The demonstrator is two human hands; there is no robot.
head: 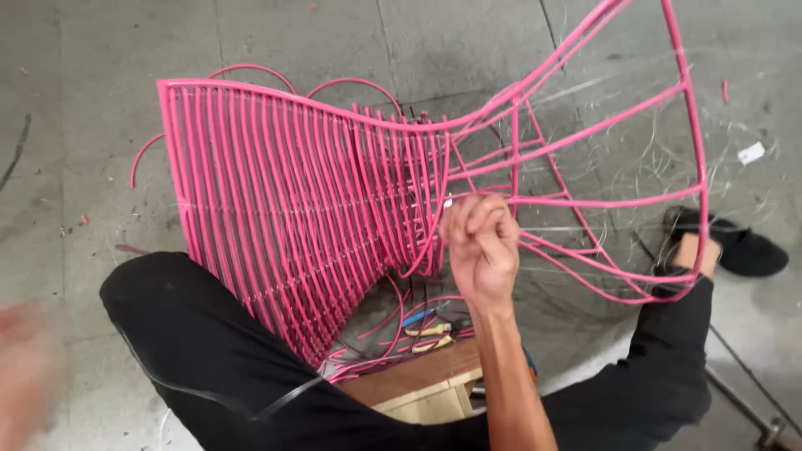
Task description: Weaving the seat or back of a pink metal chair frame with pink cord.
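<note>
The pink chair frame [434, 159] stands on the grey concrete floor [83, 100] between the person's knees, its left half filled with woven pink cords [284, 209]. The right hand [483, 242] is closed in a fist around a pink strand [422, 263] at the edge of the weave, near the middle of the frame. The left hand [25, 367] is only a blur at the lower left, well apart, and I cannot tell its grip. Small pliers [430, 332] lie below the frame

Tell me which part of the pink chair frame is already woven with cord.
The left half of the pink frame, over the knee; it is packed with close pink strands, while the right half shows only bare bars beyond the right hand.
</note>
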